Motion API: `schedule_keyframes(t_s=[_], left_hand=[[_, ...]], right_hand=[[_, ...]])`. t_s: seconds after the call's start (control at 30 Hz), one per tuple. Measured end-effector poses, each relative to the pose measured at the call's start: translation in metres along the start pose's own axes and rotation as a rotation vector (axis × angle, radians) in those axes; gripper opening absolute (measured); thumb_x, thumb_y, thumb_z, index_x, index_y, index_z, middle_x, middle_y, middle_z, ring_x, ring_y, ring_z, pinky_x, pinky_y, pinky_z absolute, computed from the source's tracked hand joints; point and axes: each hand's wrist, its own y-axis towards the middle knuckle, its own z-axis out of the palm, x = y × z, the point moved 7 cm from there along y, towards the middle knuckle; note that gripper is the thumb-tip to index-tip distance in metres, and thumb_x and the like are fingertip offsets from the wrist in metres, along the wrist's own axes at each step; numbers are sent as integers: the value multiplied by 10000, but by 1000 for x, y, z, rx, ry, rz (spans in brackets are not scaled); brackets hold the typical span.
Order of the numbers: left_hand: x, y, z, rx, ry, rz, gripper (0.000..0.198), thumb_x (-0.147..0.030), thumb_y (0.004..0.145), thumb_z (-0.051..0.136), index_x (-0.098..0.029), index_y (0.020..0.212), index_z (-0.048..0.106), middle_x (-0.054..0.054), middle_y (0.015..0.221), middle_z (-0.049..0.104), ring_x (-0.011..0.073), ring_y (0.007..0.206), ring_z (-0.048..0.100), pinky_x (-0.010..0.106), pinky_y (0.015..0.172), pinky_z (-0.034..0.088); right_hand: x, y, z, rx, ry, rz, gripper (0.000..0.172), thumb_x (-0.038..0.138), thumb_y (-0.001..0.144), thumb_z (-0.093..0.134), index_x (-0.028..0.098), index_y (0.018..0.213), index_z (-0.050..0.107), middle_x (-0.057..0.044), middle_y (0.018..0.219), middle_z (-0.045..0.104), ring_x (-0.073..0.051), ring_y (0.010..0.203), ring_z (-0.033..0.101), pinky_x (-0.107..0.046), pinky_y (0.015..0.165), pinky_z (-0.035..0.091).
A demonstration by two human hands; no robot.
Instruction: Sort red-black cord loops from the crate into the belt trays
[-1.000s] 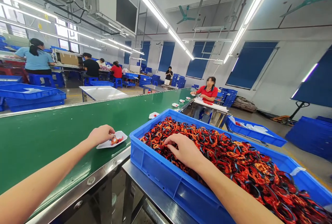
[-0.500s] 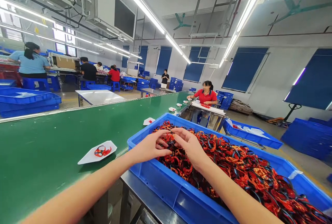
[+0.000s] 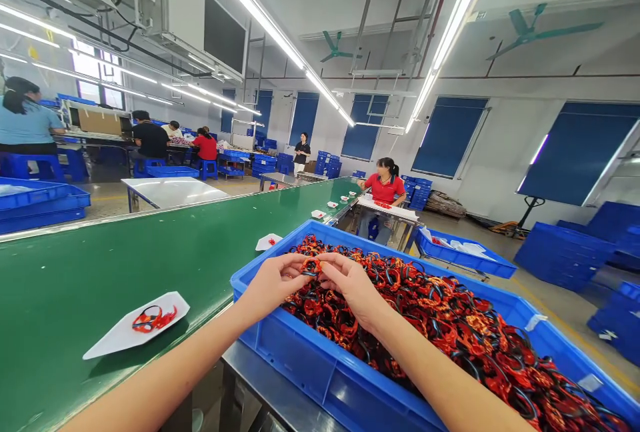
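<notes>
My left hand (image 3: 275, 285) and my right hand (image 3: 353, 285) meet over the near left part of a blue plastic bin (image 3: 295, 345). Between their fingertips is a small red-orange and black ring-shaped piece (image 3: 311, 266), pinched from both sides. Many similar pieces (image 3: 425, 312), tangled together, fill the bin below. Left of my forearm, a white pointed tray (image 3: 107, 345) lies on the green conveyor belt (image 3: 210, 245), carrying a red and black piece (image 3: 150, 319). A second white tray (image 3: 264, 243) with something red in it is beside the bin's far left corner.
More small white trays (image 3: 319, 215) are spaced along the belt. Across the bin, a person in a red shirt (image 3: 384, 187) sits at a side table (image 3: 400, 212). Another blue bin (image 3: 465, 255) holds white items at right. A metal stand (image 3: 280, 412) supports my bin.
My fingertips have closed together around the ring-shaped piece, now plainly visible. The white trays have shifted left and nearer on the belt, and the whole view has turned slightly right.
</notes>
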Motion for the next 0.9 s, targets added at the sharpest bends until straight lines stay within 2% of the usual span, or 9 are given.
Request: schedule_keyframes(t_s=[0.3, 0.5, 0.7, 0.9], left_hand=[[1, -1, -3, -30, 3, 5, 390, -302, 757, 617, -138, 1111, 617, 59, 850, 701, 164, 730, 624, 286, 685, 505], [2, -2, -5, -47, -27, 6, 392, -307, 752, 624, -142, 1107, 608, 71, 886, 697, 187, 795, 642, 314, 741, 517], [-1, -3, -4, -46, -48, 7, 375, -293, 753, 618, -152, 1100, 607, 60, 877, 693, 173, 766, 641, 295, 709, 514], [-2, -2, -5, -51, -56, 25, 364, -315, 747, 628, -165, 1079, 607, 37, 853, 674, 149, 729, 620, 268, 666, 506]], right_hand=[[-4, 1, 1, 26, 10, 23, 351, 430, 731, 664, 177, 974, 661, -37, 835, 683, -122, 733, 622, -234, 654, 479], [-10, 2, -2, 8, 50, 52, 359, 422, 707, 687, 168, 959, 662, -25, 745, 679, -113, 672, 632, -224, 631, 491], [-8, 1, -1, 19, 36, 48, 374, 427, 712, 674, 162, 975, 660, -27, 742, 681, -107, 652, 634, -216, 615, 490], [-3, 0, 1, 32, -40, 6, 344, 412, 742, 634, 171, 987, 650, -42, 832, 688, -117, 681, 638, -219, 600, 484]])
